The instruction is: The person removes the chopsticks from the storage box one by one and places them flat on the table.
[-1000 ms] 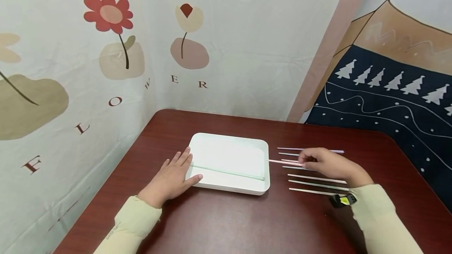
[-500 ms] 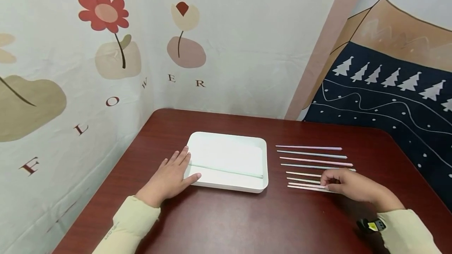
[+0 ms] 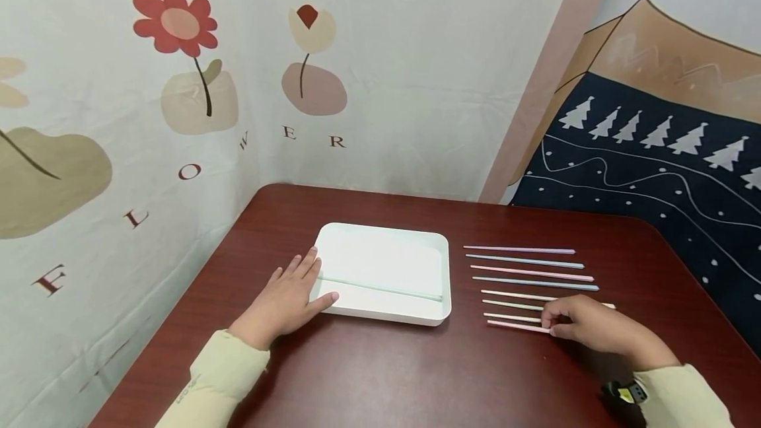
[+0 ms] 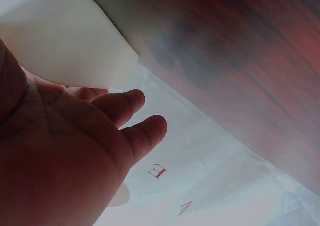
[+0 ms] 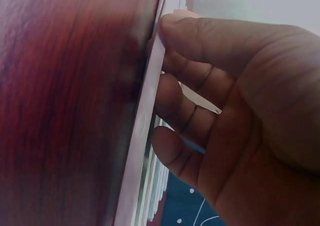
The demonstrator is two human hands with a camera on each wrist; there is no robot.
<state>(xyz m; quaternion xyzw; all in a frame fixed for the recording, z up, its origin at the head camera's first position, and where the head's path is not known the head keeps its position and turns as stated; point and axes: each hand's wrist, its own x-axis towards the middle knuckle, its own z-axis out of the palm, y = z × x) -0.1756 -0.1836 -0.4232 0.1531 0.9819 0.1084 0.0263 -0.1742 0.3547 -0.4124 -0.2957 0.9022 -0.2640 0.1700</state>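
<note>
My right hand pinches a pink chopstick at the near end of a row on the table, right of the white tray. In the right wrist view, the thumb and fingertips lie along the same pink chopstick. My left hand rests with spread fingers on the left side of the white tray. A pale green chopstick lies lengthwise in the tray; my left fingers are close to its left end. The left wrist view shows the palm beside the tray's wall.
Several chopsticks lie roughly parallel beyond the pink one, including a purple one, a blue one and another pink one. The dark red table meets flower-printed cloth at the back and left.
My right hand has carried the pink chopstick from beside the tray's right wall to the near end of the row, then slightly towards me. My left hand stays on the tray.
</note>
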